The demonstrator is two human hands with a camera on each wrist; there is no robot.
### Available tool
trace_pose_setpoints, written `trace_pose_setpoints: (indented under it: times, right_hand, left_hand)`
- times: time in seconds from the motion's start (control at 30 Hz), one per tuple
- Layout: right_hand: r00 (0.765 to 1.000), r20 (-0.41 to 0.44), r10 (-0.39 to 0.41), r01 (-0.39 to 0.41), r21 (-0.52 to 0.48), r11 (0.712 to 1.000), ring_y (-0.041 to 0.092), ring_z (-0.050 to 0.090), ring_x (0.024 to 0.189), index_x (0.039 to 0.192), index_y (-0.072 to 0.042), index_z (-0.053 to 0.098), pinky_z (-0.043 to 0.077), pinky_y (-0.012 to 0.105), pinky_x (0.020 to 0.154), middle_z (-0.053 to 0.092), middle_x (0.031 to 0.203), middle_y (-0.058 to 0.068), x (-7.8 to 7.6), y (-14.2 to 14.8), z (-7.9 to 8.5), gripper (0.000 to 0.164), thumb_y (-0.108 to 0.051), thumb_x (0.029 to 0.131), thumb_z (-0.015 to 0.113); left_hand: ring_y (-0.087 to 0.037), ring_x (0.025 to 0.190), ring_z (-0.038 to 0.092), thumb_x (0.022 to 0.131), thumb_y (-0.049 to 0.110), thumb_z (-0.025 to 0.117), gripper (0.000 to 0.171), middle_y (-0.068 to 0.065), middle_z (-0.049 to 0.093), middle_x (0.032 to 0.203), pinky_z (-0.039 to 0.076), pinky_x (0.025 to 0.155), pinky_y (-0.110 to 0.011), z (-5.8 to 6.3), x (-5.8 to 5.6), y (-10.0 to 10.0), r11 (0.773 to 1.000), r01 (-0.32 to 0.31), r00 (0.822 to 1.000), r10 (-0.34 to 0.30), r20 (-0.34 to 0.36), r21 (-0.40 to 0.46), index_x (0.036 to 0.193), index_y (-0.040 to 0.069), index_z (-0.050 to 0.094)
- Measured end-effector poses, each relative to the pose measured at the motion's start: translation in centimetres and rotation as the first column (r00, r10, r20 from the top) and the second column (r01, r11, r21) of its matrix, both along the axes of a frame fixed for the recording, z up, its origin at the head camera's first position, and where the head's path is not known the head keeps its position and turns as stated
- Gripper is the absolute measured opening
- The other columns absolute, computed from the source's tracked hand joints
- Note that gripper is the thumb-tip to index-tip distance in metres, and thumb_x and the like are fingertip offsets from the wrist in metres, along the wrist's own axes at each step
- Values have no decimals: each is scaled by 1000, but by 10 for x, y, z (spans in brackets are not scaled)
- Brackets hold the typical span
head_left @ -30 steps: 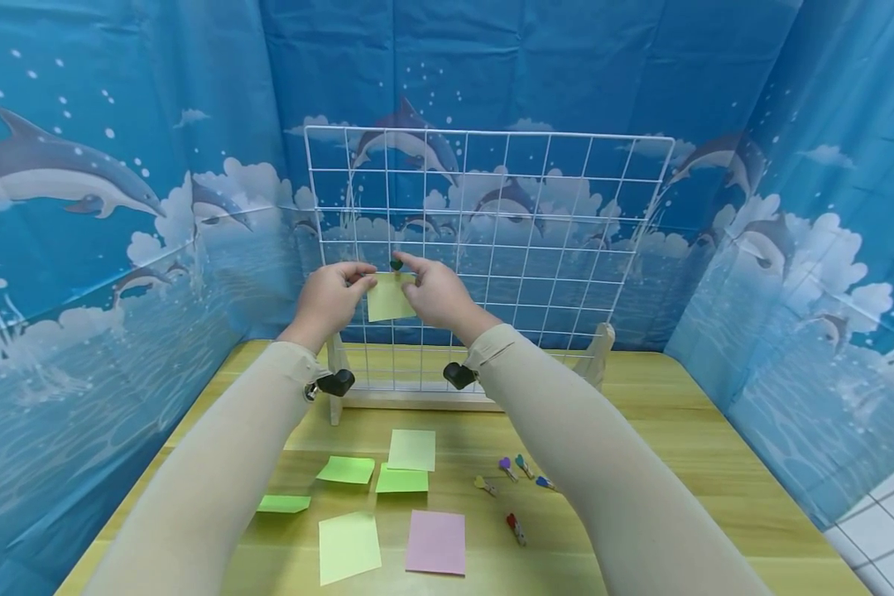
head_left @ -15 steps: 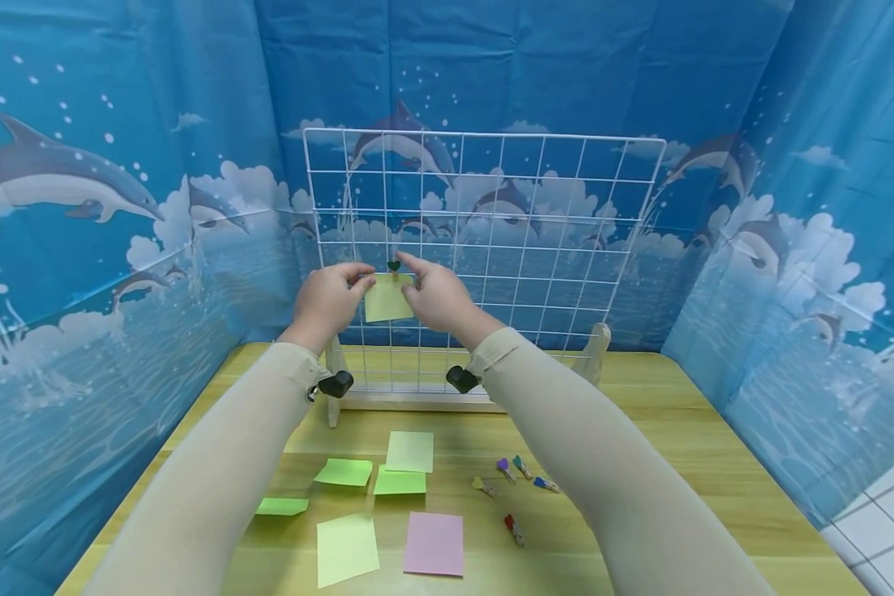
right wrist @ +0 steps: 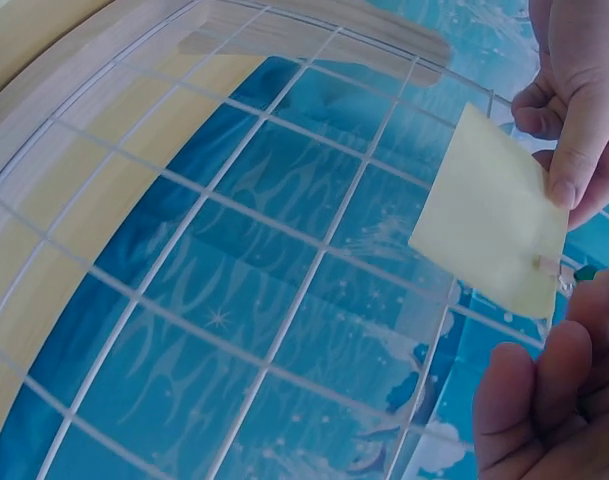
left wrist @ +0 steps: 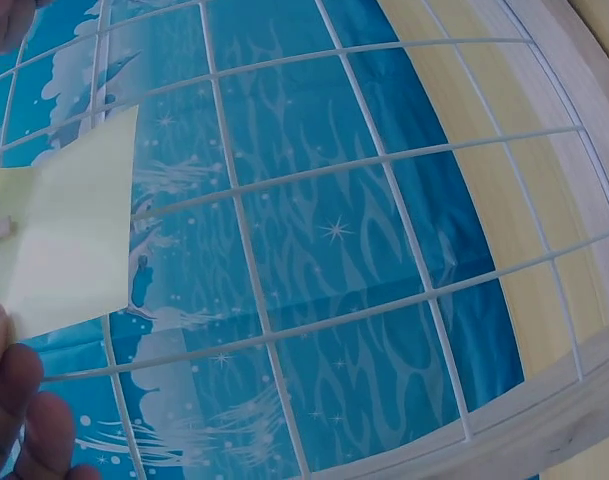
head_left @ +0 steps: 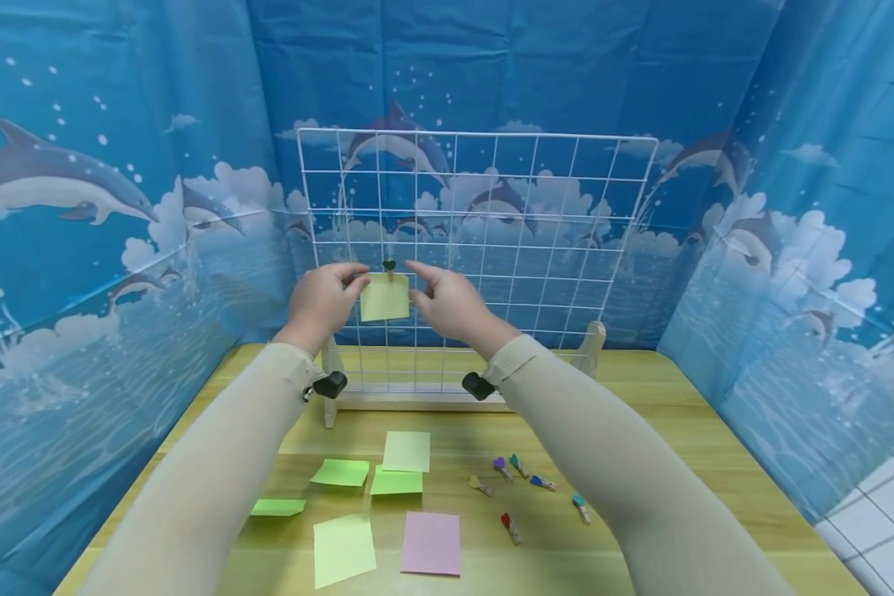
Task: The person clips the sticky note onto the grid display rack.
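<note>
A pale yellow sticky note (head_left: 384,302) hangs against the white wire grid (head_left: 521,246), held at its top edge by a small wooden clothespin with a dark green heart (head_left: 389,266). My left hand (head_left: 322,300) pinches the note's upper left corner between thumb and fingers; the right wrist view shows that thumb flat on the paper (right wrist: 489,215). My right hand (head_left: 456,305) is beside the note's right edge, index finger pointing toward the clothespin, thumb apart from it, holding nothing. In the left wrist view the note (left wrist: 74,240) tilts out slightly from the wires.
On the wooden table lie several green and yellow notes (head_left: 344,550), a pink note (head_left: 430,542) and several heart clothespins, among them a red one (head_left: 511,528) and a teal one (head_left: 581,509). The grid stands in a wooden base (head_left: 417,402) before a dolphin-print curtain (head_left: 447,74).
My right hand has let go of the clothespin and drawn back to the right. My left hand keeps its pinch on the note. A teal clothespin now shows beside my right forearm.
</note>
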State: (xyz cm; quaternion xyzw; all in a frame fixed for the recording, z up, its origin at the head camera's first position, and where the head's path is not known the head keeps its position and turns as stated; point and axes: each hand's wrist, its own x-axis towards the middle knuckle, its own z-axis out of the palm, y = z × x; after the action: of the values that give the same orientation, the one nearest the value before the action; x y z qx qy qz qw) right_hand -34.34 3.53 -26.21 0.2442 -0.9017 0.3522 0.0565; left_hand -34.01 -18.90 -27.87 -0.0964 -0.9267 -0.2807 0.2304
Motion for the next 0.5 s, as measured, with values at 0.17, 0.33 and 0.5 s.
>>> trace_pose_setpoints:
  times: [0.17, 0.33, 0.5]
  right_hand:
    - [1000, -11, 14, -14, 10, 1000, 18, 38, 48, 163, -31, 41, 37, 32, 50, 48, 61, 1, 1, 13, -6, 54, -33, 111, 56]
    - [999, -32, 24, -23, 19, 1000, 17, 38, 49, 161, -28, 45, 37, 33, 52, 56, 67, 3, 5, 27, -9, 52, -34, 111, 55]
    - [998, -60, 18, -16, 29, 999, 19, 45, 53, 157, -23, 51, 43, 36, 56, 67, 81, 0, 10, 46, -13, 48, -33, 110, 57]
  left_hand:
    - [-22, 58, 52, 111, 39, 55, 38, -4, 74, 119, 43, 58, -38, -4, 0, -3, 1000, 5, 1000, -6, -23, -30, 144, 23, 67]
    - [-22, 77, 60, 111, 36, 56, 38, -6, 72, 115, 47, 65, -38, -8, 2, -9, 999, 16, 997, -19, -81, -33, 144, 22, 66]
    - [-23, 85, 65, 110, 36, 58, 38, -5, 72, 113, 52, 68, -40, -8, 6, -14, 998, 35, 992, -41, -119, -52, 144, 22, 65]
